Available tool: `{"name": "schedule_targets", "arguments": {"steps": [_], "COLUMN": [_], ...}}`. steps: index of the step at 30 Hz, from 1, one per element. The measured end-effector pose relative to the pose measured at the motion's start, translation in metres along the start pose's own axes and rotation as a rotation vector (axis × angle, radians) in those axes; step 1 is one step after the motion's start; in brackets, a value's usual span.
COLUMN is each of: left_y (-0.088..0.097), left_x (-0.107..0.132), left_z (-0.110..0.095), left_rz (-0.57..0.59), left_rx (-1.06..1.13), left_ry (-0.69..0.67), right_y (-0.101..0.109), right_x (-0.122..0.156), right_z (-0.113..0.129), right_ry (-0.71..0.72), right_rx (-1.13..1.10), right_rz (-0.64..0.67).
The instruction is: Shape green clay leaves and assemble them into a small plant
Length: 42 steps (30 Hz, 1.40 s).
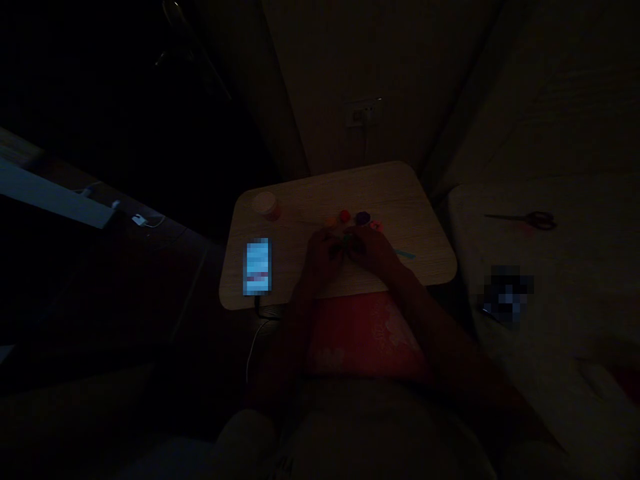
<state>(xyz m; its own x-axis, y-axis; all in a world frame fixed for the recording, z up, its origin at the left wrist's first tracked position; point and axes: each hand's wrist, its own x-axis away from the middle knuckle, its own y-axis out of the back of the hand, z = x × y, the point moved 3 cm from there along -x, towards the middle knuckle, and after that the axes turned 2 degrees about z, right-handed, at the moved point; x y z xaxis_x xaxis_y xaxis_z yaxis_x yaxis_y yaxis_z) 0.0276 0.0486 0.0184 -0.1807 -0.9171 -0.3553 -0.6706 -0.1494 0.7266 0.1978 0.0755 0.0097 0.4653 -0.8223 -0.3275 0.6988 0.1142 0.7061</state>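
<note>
My left hand and my right hand meet over the middle of the small wooden table. Their fingers are bent together around a small green piece, perhaps soft clay; the dark light hides its shape. Just beyond the fingertips sit small coloured lumps: an orange one, a red one, a purple one and a pink one. A thin teal strip lies beside my right wrist.
A lidded tub or cup stands at the table's back left. Nearer is a lit phone with a cable. Scissors and a dark device lie on the pale surface at right. A wall socket is behind.
</note>
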Motion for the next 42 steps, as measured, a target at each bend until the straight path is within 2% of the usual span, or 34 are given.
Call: {"name": "schedule_targets", "arguments": {"steps": [11, 17, 22, 31, 36, 42], "left_y": [0.000, -0.001, -0.001, 0.008, 0.007, 0.000], "left_x": [-0.001, -0.002, -0.003, -0.003, -0.008, -0.010], "left_z": [0.002, 0.002, 0.003, -0.002, -0.001, -0.003], "left_rz": [-0.006, -0.006, -0.005, -0.060, -0.023, 0.000], "left_rx": [-0.006, 0.001, 0.005, 0.085, 0.094, 0.093], "left_ry": [0.030, 0.050, 0.051, 0.031, 0.067, 0.036], "right_y": [0.001, -0.001, -0.002, 0.001, -0.001, -0.003], "right_x": [0.000, 0.000, 0.000, 0.002, 0.002, 0.000], "right_z": [0.007, 0.006, 0.003, -0.002, -0.003, -0.003], "right_ry": [-0.079, -0.071, -0.090, -0.058, -0.056, -0.048], "right_rx": [0.079, 0.109, 0.132, 0.029, 0.038, 0.037], "right_rz": [0.027, -0.006, 0.018, -0.013, -0.024, -0.019]}}
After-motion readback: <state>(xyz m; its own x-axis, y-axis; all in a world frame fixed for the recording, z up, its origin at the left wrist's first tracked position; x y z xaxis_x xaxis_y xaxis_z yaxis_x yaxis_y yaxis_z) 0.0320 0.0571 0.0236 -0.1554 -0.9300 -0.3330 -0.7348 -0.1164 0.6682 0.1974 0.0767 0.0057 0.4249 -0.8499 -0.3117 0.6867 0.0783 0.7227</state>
